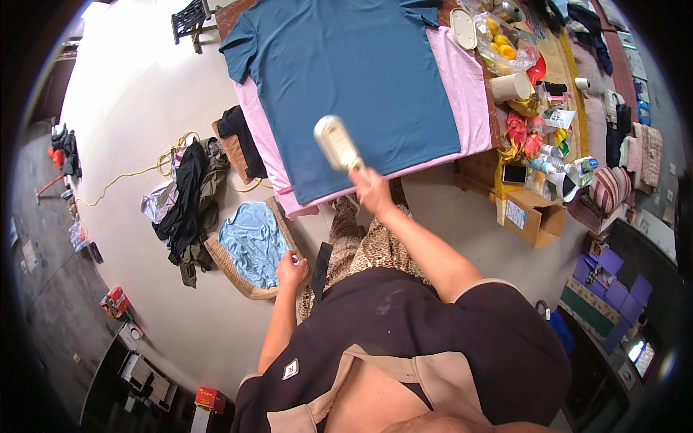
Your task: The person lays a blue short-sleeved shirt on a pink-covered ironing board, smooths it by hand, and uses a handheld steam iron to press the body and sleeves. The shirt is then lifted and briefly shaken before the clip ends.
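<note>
My right hand [372, 194] grips the handle of a cream handheld appliance with an oval head, apparently a garment steamer [337, 143]. Its head is slightly blurred, over the lower part of a blue-teal T-shirt [352, 70] spread flat. Beneath the shirt, a pink cloth [465, 103] covers the table and hangs past its near edge. My left hand [291, 269] is low at my side, fingers loosely curled, with nothing visible in it. It is nearest to a woven basket [238, 281] holding a crumpled light blue garment [253, 243].
Dark clothes [189, 200] are heaped on the left, beside a yellow cord [122, 176]. A cream oval tray [463, 28] lies at the cloth's right edge. Bagged oranges [506, 51], dragon fruit [517, 132] and a phone [514, 174] crowd the right. A cardboard box [533, 219] stands nearer.
</note>
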Demonstrator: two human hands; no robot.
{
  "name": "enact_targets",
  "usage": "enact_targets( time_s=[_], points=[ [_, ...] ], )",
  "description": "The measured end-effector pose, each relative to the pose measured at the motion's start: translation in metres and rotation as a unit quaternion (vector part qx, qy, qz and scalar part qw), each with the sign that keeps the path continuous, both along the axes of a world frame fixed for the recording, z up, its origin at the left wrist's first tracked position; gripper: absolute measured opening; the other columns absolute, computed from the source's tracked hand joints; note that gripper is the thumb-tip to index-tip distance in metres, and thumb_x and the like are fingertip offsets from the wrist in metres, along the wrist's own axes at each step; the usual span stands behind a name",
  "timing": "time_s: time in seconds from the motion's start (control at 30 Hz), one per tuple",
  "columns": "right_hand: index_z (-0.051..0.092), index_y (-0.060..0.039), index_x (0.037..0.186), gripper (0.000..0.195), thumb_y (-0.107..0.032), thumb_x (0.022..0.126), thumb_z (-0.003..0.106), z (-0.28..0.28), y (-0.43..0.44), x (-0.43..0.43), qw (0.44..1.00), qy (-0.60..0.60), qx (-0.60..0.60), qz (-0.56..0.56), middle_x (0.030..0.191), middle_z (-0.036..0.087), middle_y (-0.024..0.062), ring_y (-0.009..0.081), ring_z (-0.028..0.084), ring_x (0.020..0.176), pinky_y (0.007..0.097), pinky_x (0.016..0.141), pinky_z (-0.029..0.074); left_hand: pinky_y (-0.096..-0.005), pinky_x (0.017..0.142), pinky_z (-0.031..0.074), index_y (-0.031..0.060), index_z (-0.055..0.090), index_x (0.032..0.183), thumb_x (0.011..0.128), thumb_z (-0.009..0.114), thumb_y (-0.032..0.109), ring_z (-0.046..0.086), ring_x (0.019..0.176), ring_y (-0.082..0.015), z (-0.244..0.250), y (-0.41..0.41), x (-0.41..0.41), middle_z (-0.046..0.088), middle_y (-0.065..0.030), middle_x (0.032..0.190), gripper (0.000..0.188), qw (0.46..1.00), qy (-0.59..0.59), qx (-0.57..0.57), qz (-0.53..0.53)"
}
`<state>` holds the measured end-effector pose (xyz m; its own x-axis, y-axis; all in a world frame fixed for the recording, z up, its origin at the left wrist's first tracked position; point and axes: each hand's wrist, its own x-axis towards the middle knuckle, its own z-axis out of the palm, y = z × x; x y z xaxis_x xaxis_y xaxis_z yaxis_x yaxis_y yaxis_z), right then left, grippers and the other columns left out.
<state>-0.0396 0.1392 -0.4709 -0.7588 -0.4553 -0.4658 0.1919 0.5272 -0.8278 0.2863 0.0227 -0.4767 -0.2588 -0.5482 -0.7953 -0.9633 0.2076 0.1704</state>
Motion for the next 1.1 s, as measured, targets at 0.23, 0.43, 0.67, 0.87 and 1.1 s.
enact_targets(
  time_s=[0.23,0.43,0.67,0.87,1.1],
  points=[
    [0.063,-0.0024,0.084,0.05,-0.051,0.094,0.064,-0.05,0.036,-0.076,0.994,0.036,0.063,-0.081,0.057,0.058,0.0047,0.014,0.057,0.048,0.0318,0.049,0.046,-0.0446,0.084,0.054,0.0082,0.067,0.116,0.078,0.08,0.029,0.069,0.096,-0.0324,0.004,0.014,-0.027,0.072,-0.0111,0.098,0.046,0.998,0.019,-0.011,-0.055],
    [0.065,-0.0021,0.088,0.046,-0.048,0.094,0.065,-0.054,0.1,-0.033,0.99,0.049,0.083,-0.103,0.056,0.058,0.0044,0.0146,0.057,0.047,0.0318,0.049,0.046,-0.0444,0.085,0.053,0.006,0.068,0.112,0.076,0.08,0.027,0.069,0.096,-0.0333,0.013,0.011,-0.068,0.073,-0.0121,0.097,0.043,0.996,0.046,-0.002,-0.073],
    [0.068,-0.0022,0.098,0.05,-0.051,0.092,0.064,-0.056,0.143,-0.022,0.982,-0.046,0.106,-0.151,0.083,0.07,0.0203,0.0366,0.069,0.083,0.0441,0.075,0.051,-0.0447,0.084,0.053,0.0073,0.067,0.114,0.077,0.08,0.028,0.069,0.096,-0.0321,0.024,-0.003,-0.092,0.073,-0.0114,0.099,0.044,0.989,0.063,-0.03,-0.132],
    [0.069,-0.0014,0.102,0.053,-0.053,0.092,0.065,-0.06,0.146,-0.014,0.98,-0.028,0.102,-0.169,0.088,0.071,0.0216,0.0377,0.07,0.089,0.0448,0.079,0.052,-0.0448,0.084,0.053,0.0088,0.066,0.114,0.077,0.081,0.03,0.068,0.096,-0.0319,0.048,-0.024,-0.068,0.072,-0.0117,0.098,0.045,0.988,0.053,-0.044,-0.137],
    [0.065,-0.0026,0.094,0.044,-0.046,0.095,0.065,-0.087,0.165,-0.008,0.98,0.071,0.098,-0.158,0.056,0.058,0.0029,0.0126,0.056,0.044,0.0301,0.044,0.044,-0.0453,0.085,0.052,0.0089,0.066,0.114,0.077,0.081,0.032,0.067,0.099,-0.0312,0.048,-0.047,-0.006,0.071,-0.0112,0.101,0.046,0.991,-0.001,-0.07,-0.112]
  ],
)
